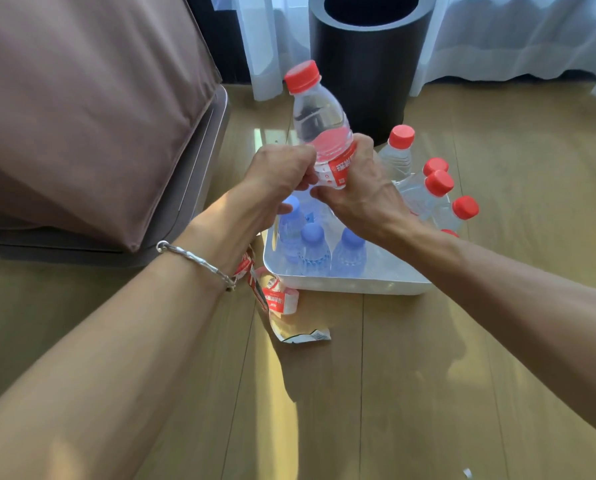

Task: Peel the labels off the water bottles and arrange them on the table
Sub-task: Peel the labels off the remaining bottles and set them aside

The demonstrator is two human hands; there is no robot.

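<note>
Right hand (362, 192) fingers (360, 145) curled round bottle (319, 123) base; left hand (282, 171) pinched label (336, 164) edge. Peeled labels (279, 297) lay beside tray's (341, 285) near left corner.

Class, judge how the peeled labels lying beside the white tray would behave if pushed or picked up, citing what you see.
Probably floppy: the peeled labels lie crumpled and curled beside the white tray. Likely very light, being thin film, so a push may scatter them. Unlikely to roll far or break.
</note>
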